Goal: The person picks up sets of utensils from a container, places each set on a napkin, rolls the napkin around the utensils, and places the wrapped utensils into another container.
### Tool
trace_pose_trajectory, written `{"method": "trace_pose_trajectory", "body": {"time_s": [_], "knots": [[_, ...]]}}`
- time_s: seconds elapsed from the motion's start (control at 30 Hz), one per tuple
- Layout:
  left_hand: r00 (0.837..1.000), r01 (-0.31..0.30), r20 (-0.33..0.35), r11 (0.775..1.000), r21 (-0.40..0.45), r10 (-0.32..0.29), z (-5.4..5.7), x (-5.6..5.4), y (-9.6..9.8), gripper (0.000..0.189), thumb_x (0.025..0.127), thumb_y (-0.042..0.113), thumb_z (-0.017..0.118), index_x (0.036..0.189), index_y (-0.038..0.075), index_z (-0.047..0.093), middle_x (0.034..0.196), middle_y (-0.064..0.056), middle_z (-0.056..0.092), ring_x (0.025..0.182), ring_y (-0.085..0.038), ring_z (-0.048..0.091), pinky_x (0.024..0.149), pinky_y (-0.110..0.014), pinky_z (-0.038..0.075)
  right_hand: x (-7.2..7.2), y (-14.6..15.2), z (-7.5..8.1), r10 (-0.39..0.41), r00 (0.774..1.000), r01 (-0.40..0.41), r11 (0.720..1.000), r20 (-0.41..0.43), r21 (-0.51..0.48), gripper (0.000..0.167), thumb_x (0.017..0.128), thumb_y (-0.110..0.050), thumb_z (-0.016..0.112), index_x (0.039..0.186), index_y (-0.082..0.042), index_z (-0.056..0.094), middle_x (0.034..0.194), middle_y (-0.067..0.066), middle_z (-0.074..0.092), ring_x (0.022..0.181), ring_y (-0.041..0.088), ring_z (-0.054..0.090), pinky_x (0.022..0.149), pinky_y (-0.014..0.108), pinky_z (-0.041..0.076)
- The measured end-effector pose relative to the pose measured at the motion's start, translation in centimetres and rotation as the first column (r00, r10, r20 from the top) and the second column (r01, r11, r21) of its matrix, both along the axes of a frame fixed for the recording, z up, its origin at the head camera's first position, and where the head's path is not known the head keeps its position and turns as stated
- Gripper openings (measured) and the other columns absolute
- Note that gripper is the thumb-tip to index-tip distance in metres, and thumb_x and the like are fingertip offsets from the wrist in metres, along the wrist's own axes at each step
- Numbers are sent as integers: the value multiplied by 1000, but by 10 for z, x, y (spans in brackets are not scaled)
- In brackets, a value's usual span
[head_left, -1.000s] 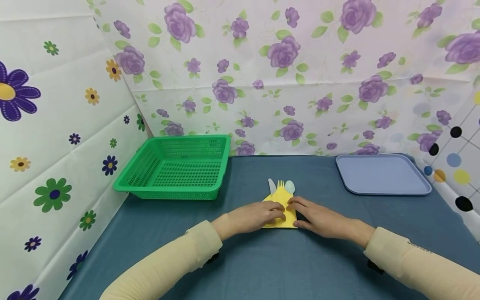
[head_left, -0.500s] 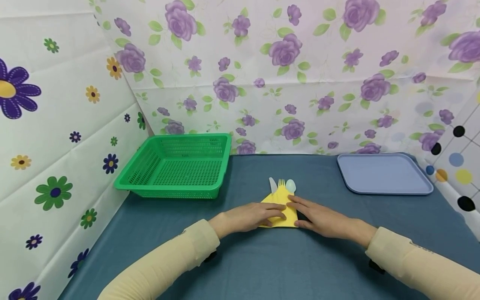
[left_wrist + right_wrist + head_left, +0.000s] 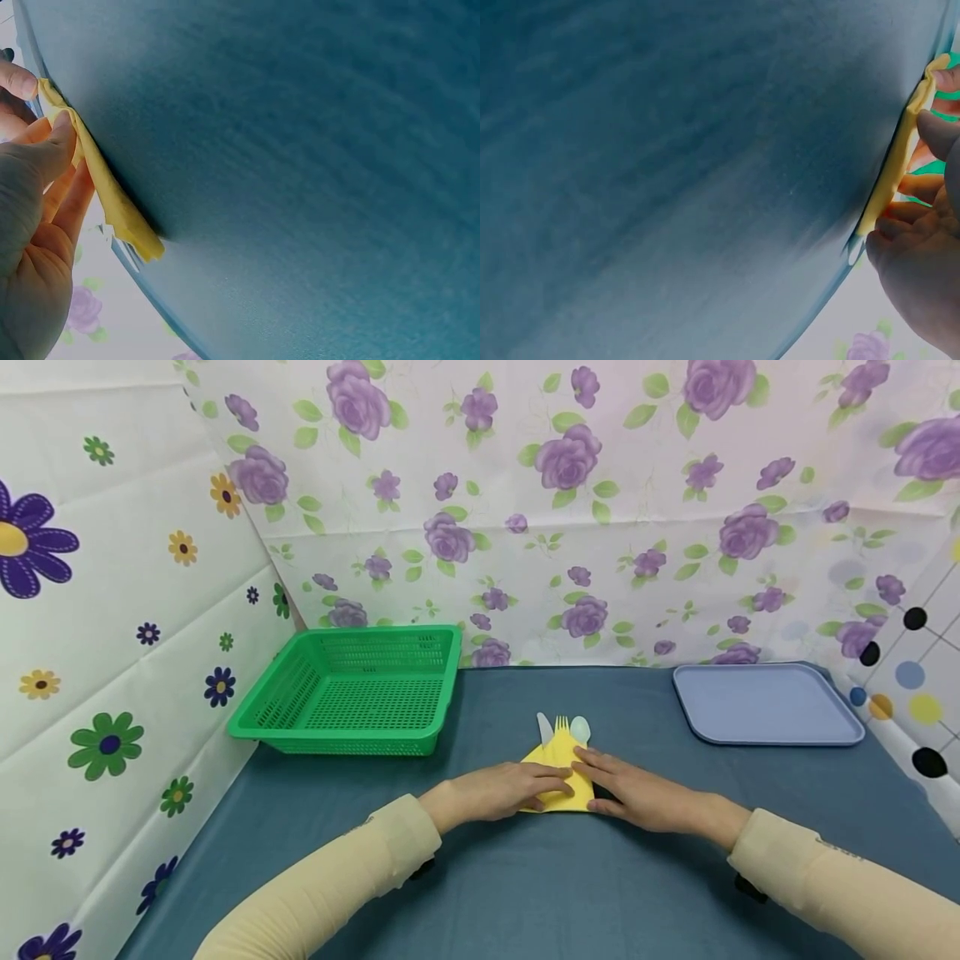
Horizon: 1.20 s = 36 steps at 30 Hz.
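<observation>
A folded yellow napkin [image 3: 558, 758] lies mid-table, wrapped around the lower parts of a white knife [image 3: 544, 727], a yellow fork [image 3: 562, 724] and a pale green spoon [image 3: 580, 730]. Their upper ends stick out at its far edge; their handles are hidden. My left hand [image 3: 504, 789] rests on the napkin's left side, its fingers extended across the front. From the right, my right hand [image 3: 641, 791] touches the napkin's right edge with fingers spread. Close up in the left wrist view, the left thumb [image 3: 64, 139] lies against the napkin's near edge.
A green perforated basket [image 3: 442, 739] stands at the back left of the blue-covered table [image 3: 525, 893]. At the back right lies a light blue tray [image 3: 768, 703]. Flowered sheets [image 3: 510, 485] rise behind and along the left side.
My left hand has shifted slightly left and its fingers lie flatter on the napkin. The right hand stays at the napkin's right edge.
</observation>
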<state>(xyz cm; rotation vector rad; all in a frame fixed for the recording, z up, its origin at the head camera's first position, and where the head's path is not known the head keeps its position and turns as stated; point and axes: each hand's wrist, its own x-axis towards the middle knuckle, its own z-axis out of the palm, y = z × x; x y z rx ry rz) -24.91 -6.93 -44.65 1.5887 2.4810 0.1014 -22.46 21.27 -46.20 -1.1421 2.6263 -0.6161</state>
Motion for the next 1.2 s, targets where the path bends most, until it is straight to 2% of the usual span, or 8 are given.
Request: {"method": "trace_pose_trajectory", "body": {"time_s": [0.2,0.37,0.47,0.73,0.97,1.2], "knots": [[1000,0,-3,1000,-4,0,0,1,-2,48,109,18,56,156,25,49,167,4,36,151,-12,38,117,-28,41,-5,-3,4,-26,995,22,999,98,45,73,108,-40,59,166,-10,27,175,6,10,159,33,15,122,58,29],[1000,-8,-12,1000,2,8,1,6,-4,48,109,17,56,157,23,49,168,2,35,154,-18,32,121,-31,35,-4,-5,8,-28,998,24,997,63,71,74,107,-39,60,165,-7,27,174,9,12,158,36,17,121,59,30],[1000,-13,-9,1000,15,13,-1,7,-5,48,110,18,56,157,23,48,168,2,35,155,-19,31,121,-31,35,-2,-6,9,-39,998,34,996,49,84,75,107,-38,61,165,-6,27,174,11,13,158,37,18,121,59,30],[999,-45,30,999,12,45,-3,7,-4,49,110,21,55,157,27,46,169,3,31,156,-17,28,119,-35,40,-3,-5,10,-61,992,52,995,108,79,75,107,-40,60,166,-7,26,175,8,10,158,35,20,121,58,31],[997,-69,31,998,-13,70,-3,8,-5,50,111,23,53,159,30,44,171,4,28,156,-15,26,116,-37,44,-4,-6,10,-5,997,2,999,72,43,75,107,-36,61,165,-3,26,174,12,11,158,38,17,120,61,29],[997,-65,43,998,-15,65,-3,8,-5,51,111,24,52,161,29,42,172,4,25,157,-17,26,119,-40,40,-12,-10,13,23,984,-33,998,178,55,76,108,-30,59,167,-6,17,175,11,5,160,36,5,124,62,20]]}}
